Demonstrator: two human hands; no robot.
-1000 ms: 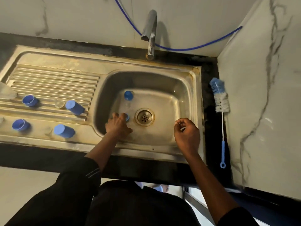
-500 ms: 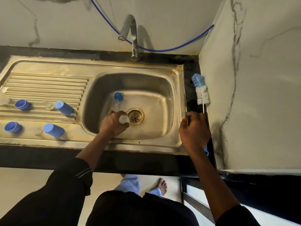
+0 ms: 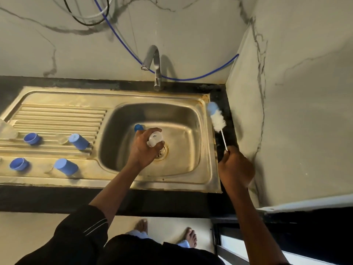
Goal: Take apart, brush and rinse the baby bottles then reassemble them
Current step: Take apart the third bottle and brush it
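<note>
The left hand's fingers (image 3: 151, 130) curl round a small clear plastic baby bottle (image 3: 155, 139), thumb underneath. Its open mouth is tipped up and to the right, probably to give the brush a straight way in. The left hand (image 3: 143, 150) holds it over the basin of the stainless-steel sink (image 3: 207, 176), just above the round drain (image 3: 162, 152), so drips would fall into the bowl.

The right hand's fingers (image 3: 230, 151) close tightly on the thin white stem of the long bottle brush (image 3: 217, 119). The right hand (image 3: 236, 167) grips near the handle end, leaving the whole bristle length free to go inside the bottle. The white-and-blue bristle head points away over the sink's right rim and the black counter (image 3: 229, 131).

A second bottle part with a blue top (image 3: 138, 128) lies in the basin behind the left hand. Four blue plastic caps and rings (image 3: 78, 141) sit on the ribbed drainboard, well apart from the work. The chrome tap (image 3: 152, 62) shows no running water.

Half a second ago the bottle was low by the drain; it is now raised. The brush then lay flat on the counter under the right hand; now it is angled and blurred, seemingly lifted.
</note>
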